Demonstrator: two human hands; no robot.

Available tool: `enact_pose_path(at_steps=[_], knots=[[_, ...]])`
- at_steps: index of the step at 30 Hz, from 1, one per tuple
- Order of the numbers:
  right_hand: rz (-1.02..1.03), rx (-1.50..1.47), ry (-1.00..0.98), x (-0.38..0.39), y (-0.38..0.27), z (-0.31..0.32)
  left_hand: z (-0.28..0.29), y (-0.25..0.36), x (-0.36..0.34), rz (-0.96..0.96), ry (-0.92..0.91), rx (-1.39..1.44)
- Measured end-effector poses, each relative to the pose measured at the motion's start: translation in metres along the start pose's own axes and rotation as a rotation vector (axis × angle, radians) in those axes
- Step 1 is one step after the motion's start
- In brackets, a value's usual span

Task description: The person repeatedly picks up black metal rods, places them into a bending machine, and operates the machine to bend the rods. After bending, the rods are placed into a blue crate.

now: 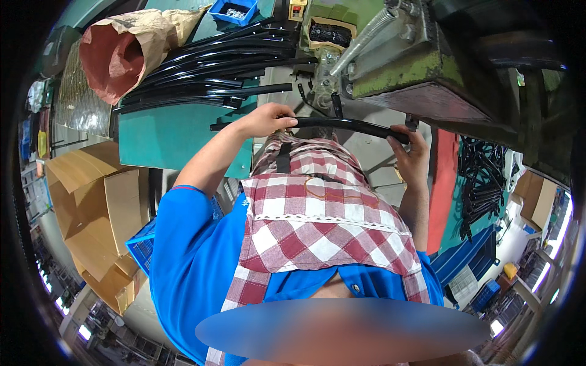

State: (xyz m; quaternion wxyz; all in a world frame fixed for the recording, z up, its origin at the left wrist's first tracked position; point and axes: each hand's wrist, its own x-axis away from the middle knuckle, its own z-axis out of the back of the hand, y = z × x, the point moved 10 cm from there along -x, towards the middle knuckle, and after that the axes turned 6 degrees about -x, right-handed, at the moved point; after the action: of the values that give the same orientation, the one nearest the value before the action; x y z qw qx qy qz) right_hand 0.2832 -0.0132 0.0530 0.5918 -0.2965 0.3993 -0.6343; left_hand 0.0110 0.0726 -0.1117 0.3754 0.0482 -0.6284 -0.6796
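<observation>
A glossy black curved tube (342,124) lies crosswise in front of my apron, held at both sides. My left hand (269,120) is closed round it toward its left part, and the tube's left end sticks out past my wrist. Near the tube's right end, my right hand (410,149) grips it between thumb and fingers. Left of my hands, a pile of similar black tubes (213,67) rests on a green table (159,143). Just beyond the held tube stands a green machine (397,79) with a metal fixture (326,73).
A paper-wrapped bundle (116,55) and a blue bin of small metal parts (234,11) sit on the table. A tray of black parts (330,33) is by the machine. Cardboard boxes (91,207) stand at left. Black metal parts (482,183) lie on the right, beside a red panel (443,183).
</observation>
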Motion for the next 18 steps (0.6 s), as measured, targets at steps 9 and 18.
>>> enact_pose_path(at_steps=[9, 18], knots=[[-0.023, -0.139, 0.191, 0.001, 0.033, 0.043, 0.042, 0.118, -0.021, -0.060, 0.165, -0.605], [-0.073, -0.253, 0.202, -0.010, 0.053, 0.034, 0.047, 0.093, -0.064, -0.344, 0.252, -0.735]])
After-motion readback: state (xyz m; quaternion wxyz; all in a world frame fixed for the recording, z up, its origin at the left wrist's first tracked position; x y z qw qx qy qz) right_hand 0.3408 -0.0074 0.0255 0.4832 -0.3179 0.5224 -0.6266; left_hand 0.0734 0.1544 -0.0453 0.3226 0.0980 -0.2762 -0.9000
